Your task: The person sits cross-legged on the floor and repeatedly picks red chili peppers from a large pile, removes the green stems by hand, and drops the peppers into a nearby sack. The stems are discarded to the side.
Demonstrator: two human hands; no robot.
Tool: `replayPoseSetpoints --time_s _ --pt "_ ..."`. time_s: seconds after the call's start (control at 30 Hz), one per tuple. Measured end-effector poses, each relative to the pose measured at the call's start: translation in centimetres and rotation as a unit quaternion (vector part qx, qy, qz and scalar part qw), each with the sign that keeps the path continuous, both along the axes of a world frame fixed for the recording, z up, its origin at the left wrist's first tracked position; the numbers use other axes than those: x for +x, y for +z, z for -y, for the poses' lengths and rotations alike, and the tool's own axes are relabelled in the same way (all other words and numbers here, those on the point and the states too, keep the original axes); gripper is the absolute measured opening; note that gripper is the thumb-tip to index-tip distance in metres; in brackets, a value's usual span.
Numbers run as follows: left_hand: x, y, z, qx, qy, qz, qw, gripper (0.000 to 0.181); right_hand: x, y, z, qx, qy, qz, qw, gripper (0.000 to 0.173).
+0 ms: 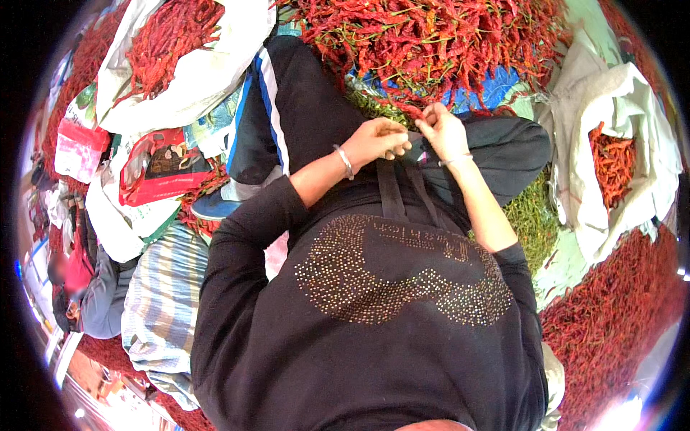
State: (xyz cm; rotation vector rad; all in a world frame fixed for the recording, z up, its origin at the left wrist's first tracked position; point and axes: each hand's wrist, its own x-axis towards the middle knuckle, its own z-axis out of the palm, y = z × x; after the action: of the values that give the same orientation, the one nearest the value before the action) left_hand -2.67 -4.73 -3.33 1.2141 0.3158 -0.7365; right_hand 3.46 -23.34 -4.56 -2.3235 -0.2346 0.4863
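Observation:
In front of my lap rises a large heap of dried red chili peppers [431, 43], many with green stems. My right hand [444, 132] pinches a red chili [414, 112] between thumb and fingers at the heap's near edge. Just left of it, my left hand [377, 141] is held with loosely curled fingers. Whether anything sits inside those fingers is hidden. Under the chili, a pile of green stems [380, 108] lies between my legs. Blue sheeting [485, 91] shows beneath the heap.
A white woven sack [215, 86] of chilies stands at the upper left, near a red bag [161, 167]. Another open sack [571, 118] stands on the right. More green stems [533, 221] lie beside my right knee. Chilies [614, 312] spread at lower right. A person [102, 291] sits at far left.

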Motion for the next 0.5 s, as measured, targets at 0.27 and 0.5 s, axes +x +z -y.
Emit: replayPoseSetpoints --time_s 0.27,0.5 --pt "1.2 -1.7 2.3 0.000 0.061 -0.073 0.995 0.015 -5.2 1.0 0.3 0.152 -0.018 -0.001 0.988 0.012" --pt "0.5 -0.9 2.2 0.205 0.070 0.288 0.933 0.015 -4.0 1.8 0.1 0.097 0.007 -0.038 0.994 0.011"
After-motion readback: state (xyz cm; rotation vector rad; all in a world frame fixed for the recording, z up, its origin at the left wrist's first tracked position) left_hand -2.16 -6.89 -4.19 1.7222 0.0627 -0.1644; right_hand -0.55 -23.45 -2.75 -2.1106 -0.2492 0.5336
